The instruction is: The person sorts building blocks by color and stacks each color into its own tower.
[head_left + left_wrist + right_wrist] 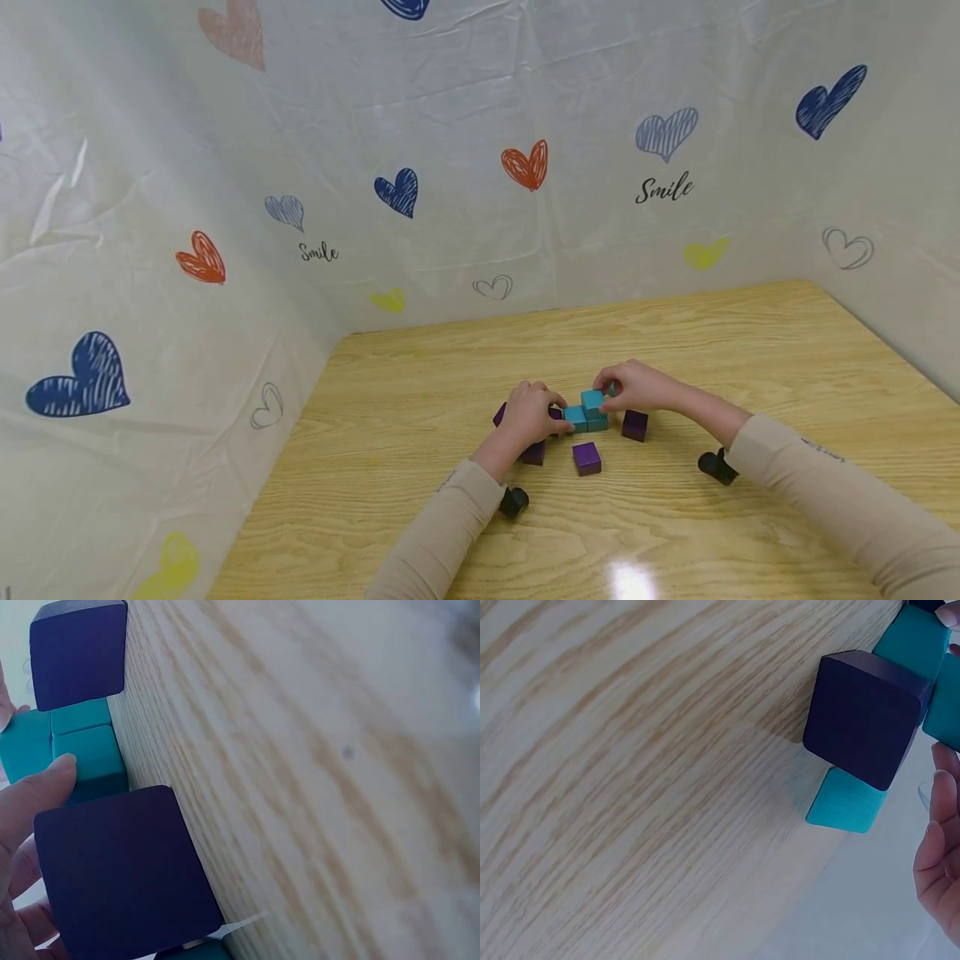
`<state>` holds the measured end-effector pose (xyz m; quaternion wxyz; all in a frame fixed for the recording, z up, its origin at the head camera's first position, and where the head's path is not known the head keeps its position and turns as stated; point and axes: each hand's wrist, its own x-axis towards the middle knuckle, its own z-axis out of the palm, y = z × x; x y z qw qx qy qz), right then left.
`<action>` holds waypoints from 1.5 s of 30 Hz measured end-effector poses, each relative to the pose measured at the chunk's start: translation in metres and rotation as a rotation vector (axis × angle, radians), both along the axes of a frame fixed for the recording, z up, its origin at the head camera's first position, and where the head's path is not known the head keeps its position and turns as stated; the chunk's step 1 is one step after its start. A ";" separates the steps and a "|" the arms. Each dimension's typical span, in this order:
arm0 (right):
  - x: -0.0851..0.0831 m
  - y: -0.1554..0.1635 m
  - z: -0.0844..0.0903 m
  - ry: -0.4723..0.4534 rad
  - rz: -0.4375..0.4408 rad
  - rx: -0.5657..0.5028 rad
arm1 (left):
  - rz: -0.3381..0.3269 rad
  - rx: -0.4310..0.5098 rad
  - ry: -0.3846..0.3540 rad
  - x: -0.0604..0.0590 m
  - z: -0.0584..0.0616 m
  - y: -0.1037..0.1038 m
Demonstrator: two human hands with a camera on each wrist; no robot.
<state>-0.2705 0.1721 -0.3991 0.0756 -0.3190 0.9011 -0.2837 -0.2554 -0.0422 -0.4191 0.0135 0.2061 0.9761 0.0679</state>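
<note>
So both hands are working on a little cluster of teal blocks (587, 414) sitting mid-table on the wooden table (750, 350). The right hand (636, 387) is curling its fingers over the raised teal block (592, 401), pinching it where it's sitting on top of the low teal row. The left hand (529, 412) is coming in from the left, its fingers bent around the left end of that row, and the left wrist view is showing a fingertip (52, 771) pressing right against a teal block's side. Purple cubes are lying all around: one (634, 425) just right of the teal ones, one (587, 458) nearer the person, one (534, 452) tucked under the left hand. Behind everything, a white heart-printed sheet (465, 167) is hanging as a backdrop.
</note>
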 end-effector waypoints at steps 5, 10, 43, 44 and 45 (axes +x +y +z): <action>0.001 0.001 0.002 0.010 -0.010 -0.013 | -0.001 0.001 0.001 0.000 0.001 0.000; 0.000 0.000 0.000 -0.001 -0.004 -0.013 | 0.008 -0.005 -0.003 0.000 0.001 -0.001; 0.000 -0.001 -0.004 -0.020 -0.030 -0.026 | -0.032 0.080 0.049 -0.006 0.011 -0.009; 0.000 -0.001 -0.003 -0.022 -0.034 -0.026 | -0.038 0.101 0.069 -0.007 0.016 -0.012; 0.000 -0.001 -0.003 -0.021 -0.034 -0.025 | -0.041 0.124 0.084 -0.009 0.021 -0.014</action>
